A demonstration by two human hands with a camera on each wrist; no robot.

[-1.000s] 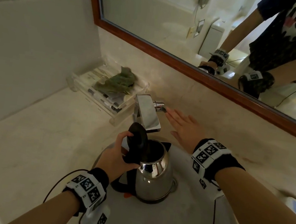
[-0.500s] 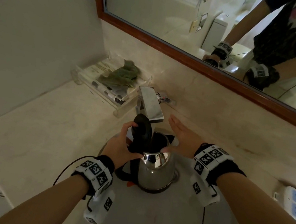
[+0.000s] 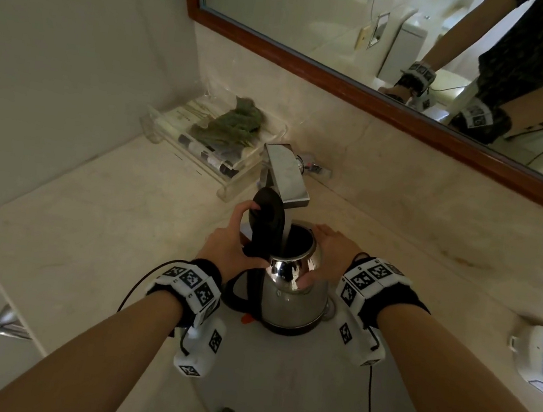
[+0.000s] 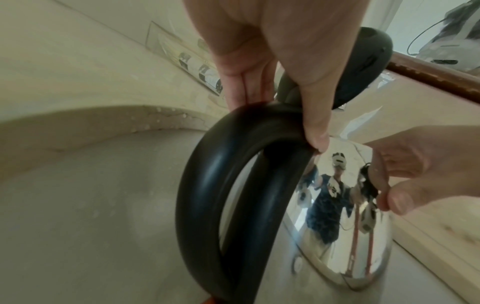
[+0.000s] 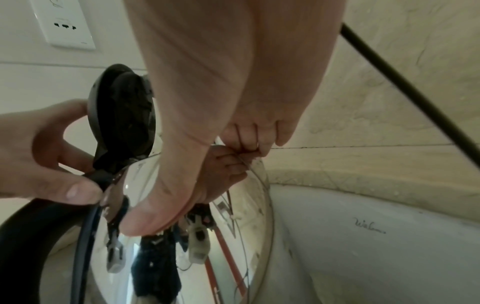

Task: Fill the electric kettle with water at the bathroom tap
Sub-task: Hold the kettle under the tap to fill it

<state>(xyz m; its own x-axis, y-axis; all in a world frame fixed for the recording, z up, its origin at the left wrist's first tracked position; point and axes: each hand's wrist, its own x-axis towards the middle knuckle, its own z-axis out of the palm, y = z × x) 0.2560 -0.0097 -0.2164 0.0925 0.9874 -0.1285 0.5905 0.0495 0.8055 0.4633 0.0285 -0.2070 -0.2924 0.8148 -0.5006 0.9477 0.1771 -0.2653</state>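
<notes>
Nearest, the left hand [image 3: 230, 248] curls round the top of the kettle [image 3: 293, 295] handle, thumb on the hinge, apparently propping the lid [image 3: 267, 214] upright so the mouth stays clear. Across from it, the right hand [image 3: 333, 248] cups the shiny shoulder, thumb pressed low on the steel, likely steadying the body. Standing in the basin [image 3: 306, 400], the kettle has its long axis vertical, mouth up, handle toward the left hand. Beyond, the tap [image 3: 286, 176] overhangs the open mouth; whether water runs cannot be told.
</notes>
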